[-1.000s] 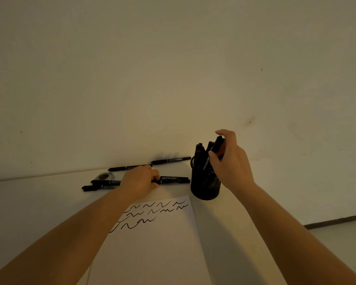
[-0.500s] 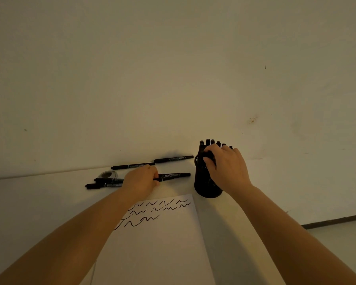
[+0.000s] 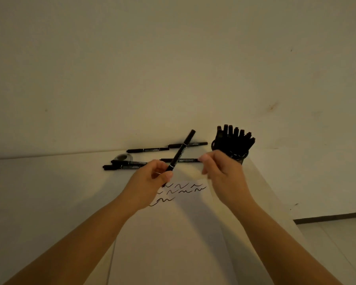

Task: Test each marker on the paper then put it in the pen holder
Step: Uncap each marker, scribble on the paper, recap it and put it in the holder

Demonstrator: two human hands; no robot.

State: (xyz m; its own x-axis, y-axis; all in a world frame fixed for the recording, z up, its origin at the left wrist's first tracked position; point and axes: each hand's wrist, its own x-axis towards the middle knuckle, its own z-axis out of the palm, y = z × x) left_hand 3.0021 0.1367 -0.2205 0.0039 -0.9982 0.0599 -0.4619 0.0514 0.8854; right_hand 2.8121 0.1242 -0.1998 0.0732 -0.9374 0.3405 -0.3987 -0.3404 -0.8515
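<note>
Head view, looking down over two bare forearms at a pale tabletop (image 3: 49,192) against a wall. Left hand (image 3: 152,179) has its fingers (image 3: 162,167) closed around the lower end of a black marker (image 3: 181,151), which slants up and away to the right above the paper (image 3: 183,233). Right hand (image 3: 222,175) hangs just to the right of it, fingers loosely curled and holding nothing, thumb and forefinger close as if ready to pull a cap. Black squiggles (image 3: 181,190) lie on the paper directly beneath and between both hands. Beyond the left fingers, several more markers (image 3: 148,150) lie on the tabletop beside a roll of tape (image 3: 123,156). Behind the right fingers stands the pen holder (image 3: 234,147), crowded with markers. Judging from this, the uncapping comes next; a hard tug could jerk the tip across a hand, and the full holder may tip when another marker is pushed in.
</note>
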